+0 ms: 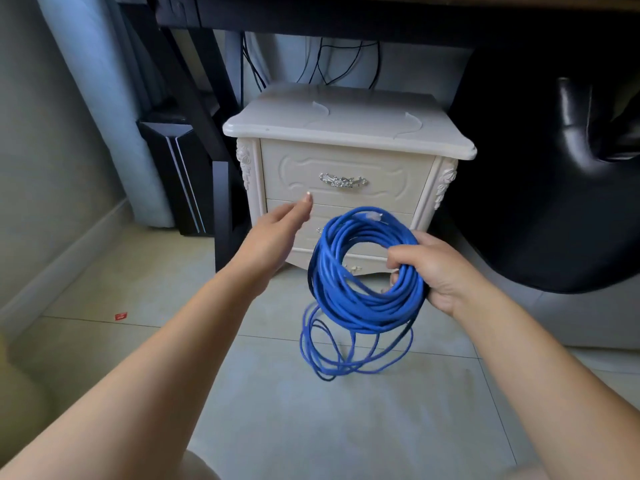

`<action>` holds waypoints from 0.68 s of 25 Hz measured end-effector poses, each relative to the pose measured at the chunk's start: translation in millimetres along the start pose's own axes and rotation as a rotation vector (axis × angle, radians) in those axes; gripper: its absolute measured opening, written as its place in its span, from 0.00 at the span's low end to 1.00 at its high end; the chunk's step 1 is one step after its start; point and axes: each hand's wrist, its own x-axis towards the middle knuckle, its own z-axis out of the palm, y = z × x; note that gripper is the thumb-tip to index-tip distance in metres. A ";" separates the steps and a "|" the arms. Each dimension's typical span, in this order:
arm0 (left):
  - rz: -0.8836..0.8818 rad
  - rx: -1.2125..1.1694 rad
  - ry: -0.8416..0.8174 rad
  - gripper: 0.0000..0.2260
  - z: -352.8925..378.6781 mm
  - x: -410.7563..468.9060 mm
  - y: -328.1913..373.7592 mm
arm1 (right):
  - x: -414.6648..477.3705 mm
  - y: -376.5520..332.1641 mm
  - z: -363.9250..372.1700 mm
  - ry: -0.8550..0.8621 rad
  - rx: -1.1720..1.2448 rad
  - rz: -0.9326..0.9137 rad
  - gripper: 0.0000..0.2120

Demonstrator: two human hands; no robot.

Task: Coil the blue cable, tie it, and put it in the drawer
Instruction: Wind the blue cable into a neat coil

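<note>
My right hand (438,271) grips the blue cable (349,299) at the right side of its coil, held upright in front of the white nightstand (346,116). Looser loops hang below the coil down to the tiled floor, and a clear plug shows at the coil's top. My left hand (277,233) is stretched forward, fingers extended and holding nothing, its fingertips just below the top drawer (294,174). That drawer is closed and has a silver handle (343,181). A lower drawer sits partly hidden behind the coil and my hands.
A dark desk frame spans overhead with black cables hanging behind the nightstand. A black computer case (180,171) stands at the left. A black leather chair (561,168) fills the right. A small red scrap (121,316) lies on the pale floor tiles.
</note>
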 end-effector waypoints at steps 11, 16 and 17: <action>0.218 0.489 -0.182 0.21 30.4 -16.9 -1.4 | -7.5 -2.0 21.0 -0.056 -0.675 -0.375 0.20; 0.181 0.305 -0.047 0.17 29.8 -14.9 4.6 | -4.2 0.5 12.4 -0.088 -0.532 -0.321 0.25; 0.147 0.265 -0.006 0.16 28.3 -13.5 4.4 | -5.1 1.2 10.5 -0.117 -0.502 -0.290 0.24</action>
